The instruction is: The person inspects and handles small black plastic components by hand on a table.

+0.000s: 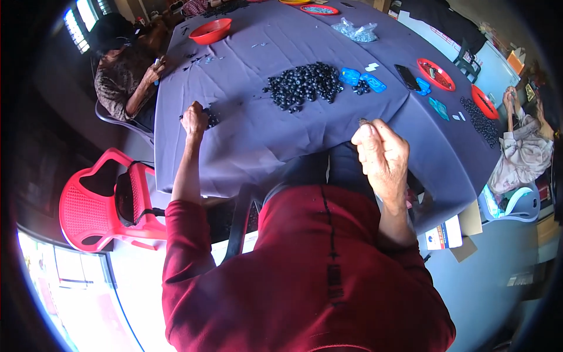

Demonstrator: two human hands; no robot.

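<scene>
Hands [195, 119] [382, 154]: two; blue trays [350, 76]: four.

A table [258, 141] draped in a purple cloth fills the middle of the room. A red plastic chair [88, 205] stands off its near left corner, a pale one [516, 205] at its right edge. Bright windows [79, 17] glare at far left; the floor [498, 258] is grey.

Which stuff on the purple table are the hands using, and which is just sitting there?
In use:
left hand on a small bead pile
right hand pinching a tiny piece
big bead pile

Just lying about:
red bowl
phone
plastic bag
red chair
</scene>
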